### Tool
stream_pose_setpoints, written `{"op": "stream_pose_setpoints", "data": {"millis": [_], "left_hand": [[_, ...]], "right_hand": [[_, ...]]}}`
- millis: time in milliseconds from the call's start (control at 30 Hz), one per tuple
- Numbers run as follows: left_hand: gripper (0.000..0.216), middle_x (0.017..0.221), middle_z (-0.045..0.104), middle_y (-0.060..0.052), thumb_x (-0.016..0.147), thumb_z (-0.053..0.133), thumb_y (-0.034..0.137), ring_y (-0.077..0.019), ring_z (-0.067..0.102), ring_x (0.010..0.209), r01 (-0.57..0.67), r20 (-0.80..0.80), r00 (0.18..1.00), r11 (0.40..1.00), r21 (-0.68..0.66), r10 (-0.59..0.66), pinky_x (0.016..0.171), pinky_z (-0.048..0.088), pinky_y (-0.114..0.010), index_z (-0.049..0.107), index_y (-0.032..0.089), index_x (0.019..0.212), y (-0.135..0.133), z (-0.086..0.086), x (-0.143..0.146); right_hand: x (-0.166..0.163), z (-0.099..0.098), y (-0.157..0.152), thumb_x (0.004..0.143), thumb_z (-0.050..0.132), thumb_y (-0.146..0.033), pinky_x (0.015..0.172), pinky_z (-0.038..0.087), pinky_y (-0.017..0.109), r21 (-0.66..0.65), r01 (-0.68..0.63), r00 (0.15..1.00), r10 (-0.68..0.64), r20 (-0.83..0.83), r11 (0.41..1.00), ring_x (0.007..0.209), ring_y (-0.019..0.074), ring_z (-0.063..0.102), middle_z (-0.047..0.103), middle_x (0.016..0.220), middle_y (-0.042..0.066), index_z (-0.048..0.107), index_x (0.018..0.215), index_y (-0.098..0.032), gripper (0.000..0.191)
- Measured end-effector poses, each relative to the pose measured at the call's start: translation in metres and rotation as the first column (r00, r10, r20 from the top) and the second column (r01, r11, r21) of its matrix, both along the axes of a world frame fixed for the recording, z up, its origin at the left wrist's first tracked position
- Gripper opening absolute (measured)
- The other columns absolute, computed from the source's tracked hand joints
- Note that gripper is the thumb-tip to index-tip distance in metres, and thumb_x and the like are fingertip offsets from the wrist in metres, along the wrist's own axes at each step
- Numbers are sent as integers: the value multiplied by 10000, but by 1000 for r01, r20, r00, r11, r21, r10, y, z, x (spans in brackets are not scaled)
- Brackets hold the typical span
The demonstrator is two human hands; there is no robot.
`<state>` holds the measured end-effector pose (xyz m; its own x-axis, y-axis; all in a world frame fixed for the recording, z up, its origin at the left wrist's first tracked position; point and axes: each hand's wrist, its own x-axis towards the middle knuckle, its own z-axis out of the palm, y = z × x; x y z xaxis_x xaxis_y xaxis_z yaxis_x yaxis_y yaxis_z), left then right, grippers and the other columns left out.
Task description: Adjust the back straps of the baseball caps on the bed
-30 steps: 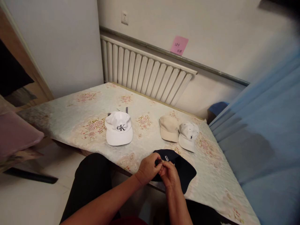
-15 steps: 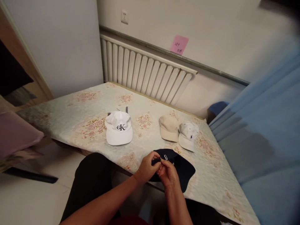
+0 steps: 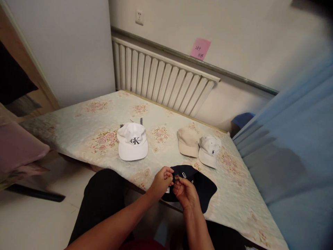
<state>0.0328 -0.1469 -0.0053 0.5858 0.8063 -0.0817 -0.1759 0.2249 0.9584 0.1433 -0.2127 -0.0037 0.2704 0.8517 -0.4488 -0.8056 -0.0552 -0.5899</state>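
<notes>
A dark navy cap (image 3: 205, 187) lies at the front edge of the floral-covered bed (image 3: 166, 156), its brim toward the right. My left hand (image 3: 161, 182) is closed on one side of the cap's dark strap (image 3: 175, 178). From the right, my right hand (image 3: 186, 194) pinches the strap's other side, where a small brownish, shiny piece shows between the fingertips. A pale metal loop (image 3: 184, 175) sits on the cap just above the right fingers. Under the left hand a bit of white label (image 3: 168, 190) is visible. My fingers partly hide the strap.
A white cap with dark letters (image 3: 132, 142) lies to the left. Right of centre, a beige cap (image 3: 187, 140) touches a second white cap (image 3: 208, 149) with a small logo. Behind the bed stands a radiator (image 3: 161, 76); a blue curtain (image 3: 291, 139) hangs at the right.
My left hand has shifted slightly up and left, its fingers turning. A brownish piece now shows between the hands, and the white label has come into sight.
</notes>
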Motion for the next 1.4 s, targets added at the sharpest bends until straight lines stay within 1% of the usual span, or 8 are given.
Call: {"op": "stream_pose_setpoints", "data": {"millis": [133,400,467,633,867,1067,1267,1400], "left_hand": [[239,703,534,44,651,533,143,-73,530,576,14,31,999,998,-61,-13,585,423,-229,498,156,887,0,3,-2],[281,664,556,57,653,569,168,-76,549,558,47,83,996,995,-84,-40,583,421,-222,480,160,920,-3,8,-3],[273,655,555,62,661,565,170,-81,555,550,29,52,998,998,-61,-26,575,425,-223,472,163,918,-3,5,-2],[202,583,508,83,685,565,205,-85,513,468,-60,-133,989,997,43,66,484,385,-213,451,181,850,-3,-2,0],[58,558,492,60,718,491,229,-80,467,492,14,-152,988,998,55,-5,487,351,-207,479,176,737,-8,8,-6],[87,541,477,64,671,493,186,-85,457,515,59,-140,988,998,-11,-60,514,341,-212,508,165,753,-7,12,-8],[138,599,509,51,660,582,242,-92,495,580,27,-79,996,999,-42,-30,579,395,-228,525,155,750,-6,5,-7],[201,584,514,62,655,638,273,-83,502,558,-10,-46,999,995,-99,6,570,383,-218,505,162,758,-7,7,-6]], "right_hand": [[-2,3,0,577,719,-147,401,349,160,-11,-20,1000,20,-6,1000,422,58,446,544,483,-16,659,665,-109,113],[-5,6,-1,541,718,-131,402,371,186,-1,-6,999,6,35,1000,455,89,492,593,519,13,611,556,-142,109],[-5,5,-1,534,723,-127,396,362,186,2,12,999,-12,49,1000,451,91,489,571,493,-3,587,529,-154,139],[-5,2,-1,509,751,-129,392,343,175,-3,36,996,-35,81,999,407,62,437,522,447,-23,592,529,-145,161],[-5,2,-1,500,770,-146,389,350,178,-23,45,991,-41,130,999,401,66,448,540,453,-11,623,588,-130,172],[-6,3,-1,495,764,-147,382,333,176,-23,53,986,-48,159,998,394,63,438,541,455,-14,582,567,-143,196],[-8,3,-2,498,759,-168,379,334,180,-40,62,981,-54,187,997,385,68,443,541,445,-14,552,554,-153,215],[-10,5,-2,485,751,-167,371,333,183,-43,55,977,-44,211,998,373,71,441,536,432,-12,553,547,-151,208]]}}
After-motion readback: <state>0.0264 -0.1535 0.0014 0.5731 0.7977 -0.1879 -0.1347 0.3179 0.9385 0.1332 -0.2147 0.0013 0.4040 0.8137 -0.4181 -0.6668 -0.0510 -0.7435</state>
